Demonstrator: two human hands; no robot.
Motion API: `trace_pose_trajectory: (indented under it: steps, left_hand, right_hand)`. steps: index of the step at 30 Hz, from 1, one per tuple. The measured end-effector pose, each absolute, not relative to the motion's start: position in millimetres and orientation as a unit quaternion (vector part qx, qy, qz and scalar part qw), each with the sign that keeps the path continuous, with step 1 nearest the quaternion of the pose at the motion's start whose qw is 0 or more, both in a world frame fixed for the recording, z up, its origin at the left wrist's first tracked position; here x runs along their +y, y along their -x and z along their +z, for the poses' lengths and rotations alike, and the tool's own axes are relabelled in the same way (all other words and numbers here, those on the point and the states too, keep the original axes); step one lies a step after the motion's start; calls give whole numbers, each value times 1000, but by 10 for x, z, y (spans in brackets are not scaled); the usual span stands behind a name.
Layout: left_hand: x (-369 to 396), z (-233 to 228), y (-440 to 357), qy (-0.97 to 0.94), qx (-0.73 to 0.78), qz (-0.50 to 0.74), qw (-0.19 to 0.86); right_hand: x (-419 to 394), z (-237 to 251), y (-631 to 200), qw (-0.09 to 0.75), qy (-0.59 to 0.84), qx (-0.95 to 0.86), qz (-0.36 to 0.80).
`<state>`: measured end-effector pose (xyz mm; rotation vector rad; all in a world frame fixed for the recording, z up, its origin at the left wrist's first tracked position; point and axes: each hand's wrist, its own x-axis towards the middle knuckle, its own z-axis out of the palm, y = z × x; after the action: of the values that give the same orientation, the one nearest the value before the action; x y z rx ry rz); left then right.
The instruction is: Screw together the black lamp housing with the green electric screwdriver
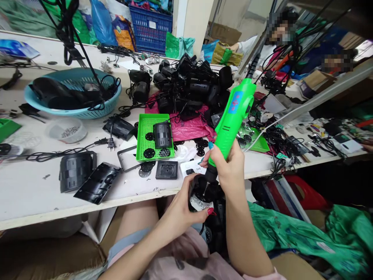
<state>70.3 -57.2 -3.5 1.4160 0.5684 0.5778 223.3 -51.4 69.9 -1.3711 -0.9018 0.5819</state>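
Observation:
My right hand (pixel 230 163) is wrapped round a bright green electric screwdriver (pixel 231 120), which tilts with its cord end up and to the right. Its bit points down into a round black plastic housing (pixel 198 184) with a pale part inside. My left hand (pixel 185 206) grips that housing over my lap, thumb on the near side and fingers round the far side. Whether the bit touches a screw is too small to tell. Just beyond the hands, on the table, lie a square black part (pixel 166 170) and a white piece (pixel 189 168).
A green perforated tray (pixel 139 136) holds a black casing (pixel 162 135). Left of it are curved black shells (pixel 76 171), a clear bowl of screws (pixel 68 131) and a blue basket (pixel 32 97). Black devices (pixel 201 83) pile up behind. The table edge (pixel 136 199) runs before me.

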Motion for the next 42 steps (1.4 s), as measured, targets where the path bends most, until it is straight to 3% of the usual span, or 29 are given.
trace_pose_trajectory:
  steps: [5, 14, 20, 25, 30, 37, 42]
  left_hand:
    - [-581, 37, -730, -656, 285, 271, 645]
    - [-601, 35, -759, -665, 289, 287, 626]
    - [-494, -187, -649, -637, 304, 273, 654]
    - [-509, -435, -457, -585, 364, 255, 678]
    - [-514, -389, -355, -548, 371, 258, 704]
    - [-458, -251, -313, -499, 372, 272, 734]
    - [-397, -247, -290, -493, 368, 294, 732]
  right_hand:
    - [-479, 779, -2173, 578, 698, -393, 156]
    - [-503, 794, -2137, 540, 744, -385, 84]
    - [-381, 662, -2110, 630, 648, -375, 204]
    - [-23, 446, -2296, 713, 563, -381, 171]
    - [139, 216, -2559, 622, 635, -445, 111]
    - [-616, 139, -2231, 541, 676, -451, 216]
    - [-1141, 182, -2007, 413, 672, -534, 304]
